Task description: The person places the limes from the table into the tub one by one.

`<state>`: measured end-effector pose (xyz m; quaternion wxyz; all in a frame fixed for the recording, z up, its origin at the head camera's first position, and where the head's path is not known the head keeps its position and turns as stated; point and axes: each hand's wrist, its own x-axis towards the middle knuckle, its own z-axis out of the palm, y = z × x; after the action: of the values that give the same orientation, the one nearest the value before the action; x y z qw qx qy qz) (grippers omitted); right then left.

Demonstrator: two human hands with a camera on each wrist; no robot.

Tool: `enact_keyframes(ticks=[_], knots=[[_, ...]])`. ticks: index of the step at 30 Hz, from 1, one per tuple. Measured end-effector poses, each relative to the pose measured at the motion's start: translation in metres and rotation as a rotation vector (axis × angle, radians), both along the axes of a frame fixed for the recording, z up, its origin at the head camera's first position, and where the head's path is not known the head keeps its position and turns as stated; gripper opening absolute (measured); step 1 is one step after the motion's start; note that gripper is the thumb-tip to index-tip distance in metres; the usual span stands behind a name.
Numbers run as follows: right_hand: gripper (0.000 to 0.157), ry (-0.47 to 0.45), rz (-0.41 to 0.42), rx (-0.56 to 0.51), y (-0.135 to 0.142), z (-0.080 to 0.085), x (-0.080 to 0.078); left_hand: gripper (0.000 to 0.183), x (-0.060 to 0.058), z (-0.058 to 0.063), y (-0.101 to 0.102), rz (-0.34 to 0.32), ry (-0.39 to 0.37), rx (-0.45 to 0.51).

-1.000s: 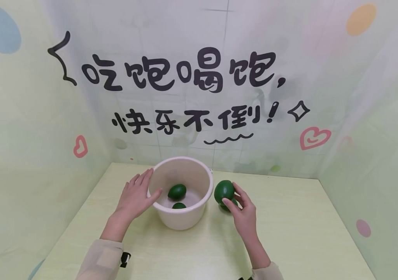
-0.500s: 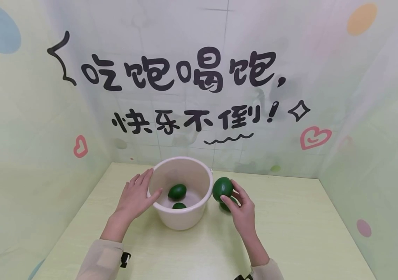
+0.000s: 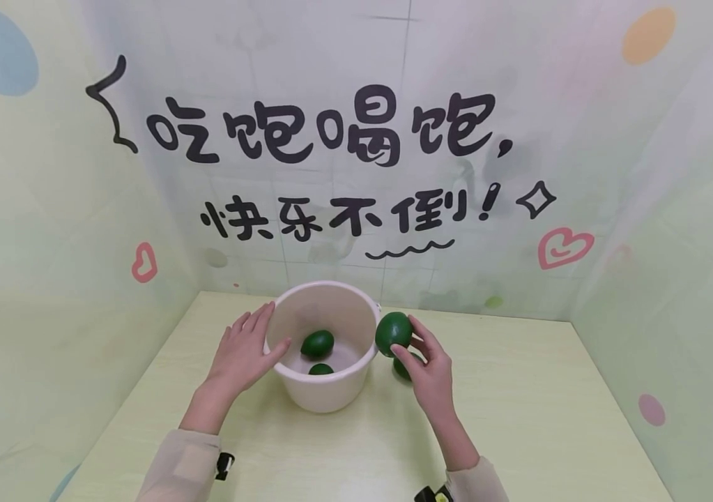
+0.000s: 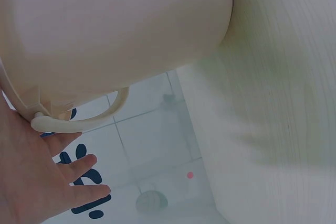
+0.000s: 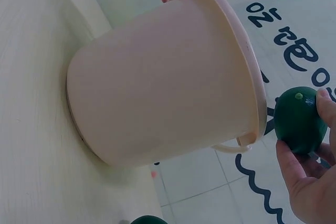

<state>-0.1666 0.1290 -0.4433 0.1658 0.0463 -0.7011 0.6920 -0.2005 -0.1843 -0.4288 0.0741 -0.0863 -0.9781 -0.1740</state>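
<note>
A glossy, dark green oval fruit (image 3: 392, 333) is pinched between the thumb and fingers of my right hand (image 3: 436, 380), raised beside the bucket's right rim. In the right wrist view this fruit (image 5: 300, 120) shows a small pale stem spot. The off-white plastic bucket (image 3: 326, 392) stands upright on the table. My left hand (image 3: 240, 352) rests on its left rim, fingers spread and fairly straight, thumb over the edge. Inside the bucket lie two green fruits, one (image 3: 318, 344) fully visible and another (image 3: 321, 369) partly hidden by the near rim.
Another green fruit (image 3: 403, 368) sits on the pale wooden table (image 3: 532, 411) just right of the bucket, partly behind my right hand. A curved bucket handle (image 4: 84, 123) hangs by my left fingers. A printed curtain (image 3: 356, 174) encloses the table's back and sides.
My right hand has moved left and slightly upward with the green fruit, bringing it to the bucket's rim. More of the fruit on the table shows now. My left hand stays put.
</note>
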Motion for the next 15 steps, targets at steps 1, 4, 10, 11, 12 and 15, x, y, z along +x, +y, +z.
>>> enact_keyframes(ticks=[1, 4, 10, 11, 12, 15], knots=[[0.057, 0.0, 0.003, 0.001, -0.0004, 0.0004, -0.0005, 0.08, 0.0, 0.0001, 0.0, 0.0, 0.0, 0.001], [0.057, -0.004, 0.007, 0.013, -0.0018, 0.002, -0.0018, 0.08, -0.0001, 0.0001, 0.0, 0.0, 0.0, 0.002], [0.057, -0.004, 0.02, 0.031, -0.0047, 0.0044, -0.0052, 0.081, 0.0003, 0.0004, -0.0001, 0.0, -0.001, 0.001], [0.057, -0.001, 0.023, 0.033, -0.0052, 0.0048, -0.0058, 0.081, 0.0004, 0.0005, 0.0, -0.001, 0.0, 0.001], [0.057, 0.002, 0.026, 0.034, -0.0056, 0.0053, -0.0064, 0.081, 0.0004, 0.0005, 0.0, -0.001, 0.001, 0.002], [0.057, 0.005, 0.032, 0.048, -0.0069, 0.0074, -0.0081, 0.081, 0.0006, 0.0007, 0.0001, -0.002, 0.004, 0.002]])
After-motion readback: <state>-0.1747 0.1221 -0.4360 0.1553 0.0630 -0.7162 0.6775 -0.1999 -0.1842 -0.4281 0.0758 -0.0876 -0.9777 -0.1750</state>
